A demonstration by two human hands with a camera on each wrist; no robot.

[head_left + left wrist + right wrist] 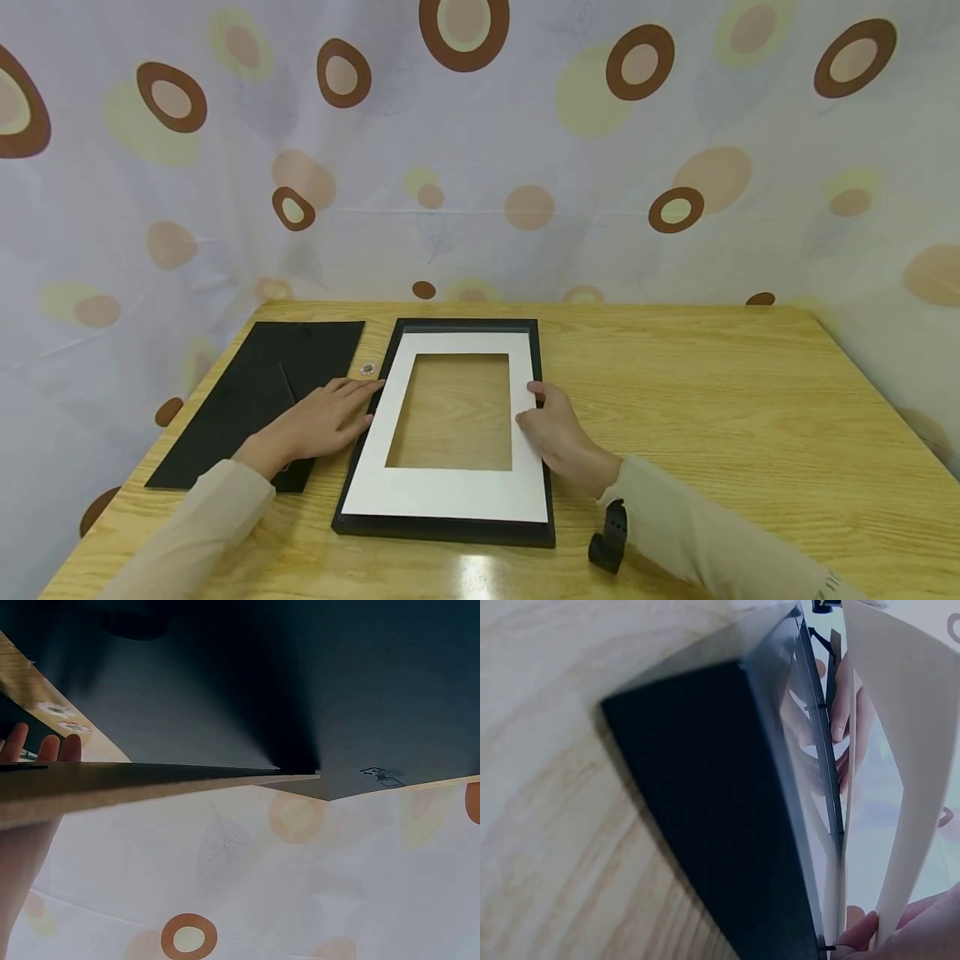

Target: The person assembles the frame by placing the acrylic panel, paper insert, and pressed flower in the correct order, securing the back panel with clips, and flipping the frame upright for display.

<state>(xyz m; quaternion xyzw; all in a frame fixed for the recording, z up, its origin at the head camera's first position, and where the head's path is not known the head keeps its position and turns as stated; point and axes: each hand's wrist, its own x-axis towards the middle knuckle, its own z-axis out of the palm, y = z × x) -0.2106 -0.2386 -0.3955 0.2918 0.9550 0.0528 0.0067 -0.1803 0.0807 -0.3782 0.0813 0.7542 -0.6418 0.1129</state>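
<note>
A black picture frame lies on the wooden table, with a white mat board that has a rectangular window inside its rim. My right hand pinches the mat board along its right side. In the right wrist view, thumb and finger grip the edge of the mat board, which stands up from the black frame. My left hand has its fingers extended, with fingertips at the frame's left rim. In the left wrist view, those fingers show partly behind a board edge.
Left of the frame lies a black backing board with a stand flap, partly under my left forearm. A small flower-shaped piece sits between board and frame. A patterned cloth hangs behind the table.
</note>
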